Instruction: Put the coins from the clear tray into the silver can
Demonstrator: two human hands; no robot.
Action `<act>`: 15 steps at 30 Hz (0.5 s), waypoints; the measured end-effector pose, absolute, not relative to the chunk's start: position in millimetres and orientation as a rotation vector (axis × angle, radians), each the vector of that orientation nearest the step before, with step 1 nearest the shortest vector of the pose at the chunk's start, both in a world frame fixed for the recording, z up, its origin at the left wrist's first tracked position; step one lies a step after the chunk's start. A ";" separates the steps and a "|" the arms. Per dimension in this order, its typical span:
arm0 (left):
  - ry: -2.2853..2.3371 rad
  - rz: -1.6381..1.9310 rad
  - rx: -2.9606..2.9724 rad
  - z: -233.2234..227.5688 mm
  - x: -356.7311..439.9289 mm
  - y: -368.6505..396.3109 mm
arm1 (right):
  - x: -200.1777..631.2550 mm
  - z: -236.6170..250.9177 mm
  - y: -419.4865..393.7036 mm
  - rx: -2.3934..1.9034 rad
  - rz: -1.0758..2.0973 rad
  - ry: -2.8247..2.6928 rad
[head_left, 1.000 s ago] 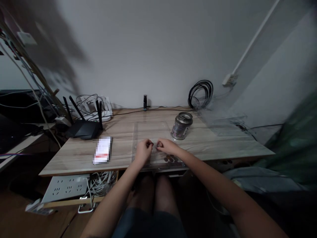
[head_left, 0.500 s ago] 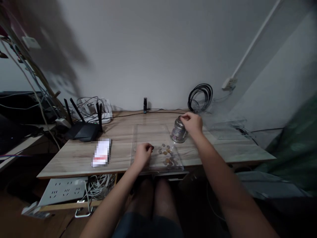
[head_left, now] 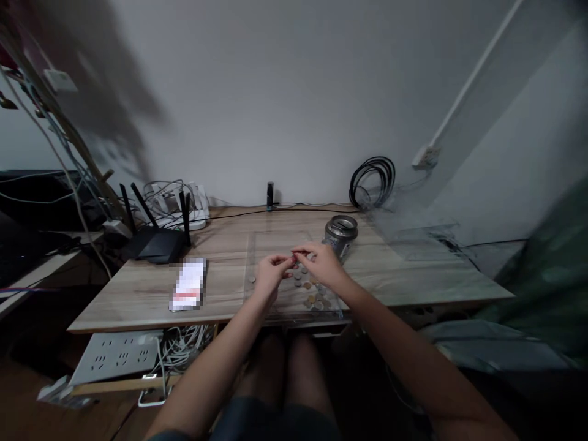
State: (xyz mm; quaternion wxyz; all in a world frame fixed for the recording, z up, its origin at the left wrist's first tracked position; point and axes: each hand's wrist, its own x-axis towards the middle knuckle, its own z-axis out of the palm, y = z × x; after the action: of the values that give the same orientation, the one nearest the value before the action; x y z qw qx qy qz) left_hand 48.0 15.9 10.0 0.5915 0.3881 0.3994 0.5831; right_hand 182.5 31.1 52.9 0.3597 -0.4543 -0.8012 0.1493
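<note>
Over a clear plastic tray, my left hand and my right hand meet at the fingertips. Both are closed in a pinch on a small coin, mostly hidden by the fingers. Several silver and gold-coloured coins lie on the tray just below and right of the hands, and a single coin is at its left side. Behind my right hand stands a round metal coin tin with a slot in its lid. The right hand partly covers the tin's lower side.
A phone lies left on the wooden desk, near a black router. By the wall are a small dark bottle and a coil of black cable. Below, an open drawer holds a power strip and white cables.
My right hand has left the tin's lid and come down left to my left hand. The left hand has risen slightly. The tin now leans or sits a little further right.
</note>
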 end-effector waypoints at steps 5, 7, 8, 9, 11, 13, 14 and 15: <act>0.920 1.241 1.046 23.4 78.6 26.1 | 211.3 73.4 44.1 -1.211 0.326 -1.904; 1.071 1.123 1.331 15.3 81.1 33.0 | 238.8 83.6 70.9 -1.282 0.167 -1.808; 1.174 1.025 1.543 9.2 80.0 36.0 | 252.4 86.7 86.4 -1.334 0.071 -1.759; 1.263 0.908 1.793 2.4 77.8 38.2 | 264.5 88.1 102.0 -1.404 -0.007 -1.724; 1.422 0.677 2.159 -10.6 72.6 40.0 | 282.1 85.6 130.0 -1.567 -0.080 -1.721; 1.493 0.472 2.369 -19.7 69.5 38.7 | 289.3 79.0 149.4 -1.684 -0.101 -1.745; 1.497 0.398 2.442 -22.5 69.4 37.7 | 289.8 75.8 155.2 -1.716 -0.115 -1.762; 1.493 0.342 2.490 -24.2 70.1 36.8 | 288.8 73.5 158.4 -1.739 -0.137 -1.783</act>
State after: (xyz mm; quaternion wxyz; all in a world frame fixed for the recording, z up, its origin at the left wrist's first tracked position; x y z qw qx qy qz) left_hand 70.1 36.8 -24.2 0.1090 0.8467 0.5076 0.1164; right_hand 288.8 158.4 73.5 0.3180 -0.6609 -0.6778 -0.0521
